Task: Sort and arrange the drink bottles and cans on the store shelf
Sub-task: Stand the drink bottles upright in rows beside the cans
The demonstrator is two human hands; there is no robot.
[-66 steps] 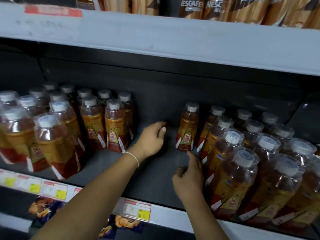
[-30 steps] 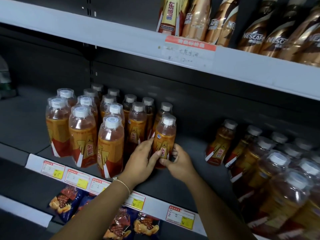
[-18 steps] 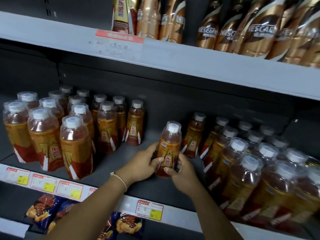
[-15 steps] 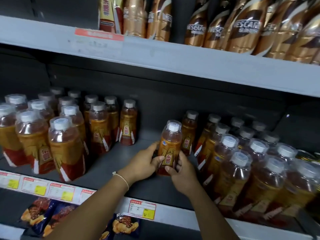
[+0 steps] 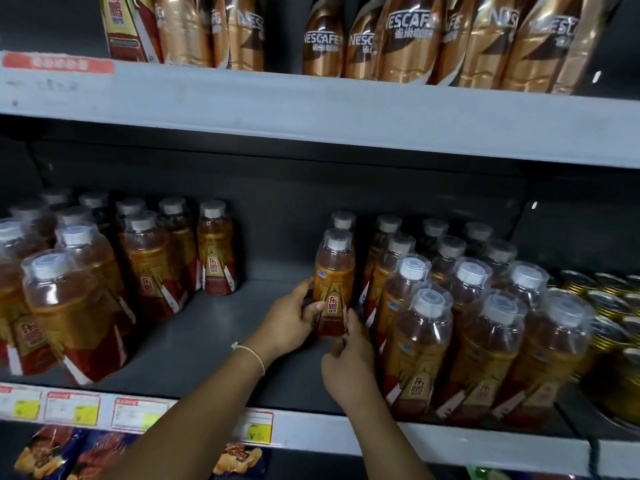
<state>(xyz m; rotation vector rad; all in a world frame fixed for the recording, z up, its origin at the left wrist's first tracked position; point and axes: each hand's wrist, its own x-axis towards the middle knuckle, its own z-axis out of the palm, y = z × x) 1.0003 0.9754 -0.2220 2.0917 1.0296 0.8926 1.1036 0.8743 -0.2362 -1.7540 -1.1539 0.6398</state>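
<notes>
1. While the head view looks down at the middle shelf [image 5: 214, 344], an orange-labelled drink bottle [image 5: 334, 282] stands upright on the grey shelf floor, in the gap between two bottle groups.
2. Left hand [image 5: 289, 322]: fingers and thumb are curled around the left side of the bottle's lower label, gripping it. A thin bracelet [image 5: 250, 351] circles the wrist.
3. Right hand [image 5: 348, 362]: the fingertips pinch the bottle's lower right edge near its base; the remaining fingers are loosely curled below.
4. Bottle position: it stands directly in front of another bottle of the same kind [image 5: 343, 221] and just beside the left column of the right bottle group [image 5: 460, 323].
5. Left bottle group [image 5: 104, 271]: same product, white caps, standing well apart from the held bottle across bare shelf floor.
6. Far right: gold-topped cans [image 5: 609, 306] sit beside the right bottle group.
7. Upper shelf [image 5: 311, 109]: brown and gold coffee bottles [image 5: 408, 39] stand in a row.
8. Shelf front edge: price tags [image 5: 72, 408] with yellow patches are fixed along the rail; snack packets [image 5: 52, 452] show below it.
</notes>
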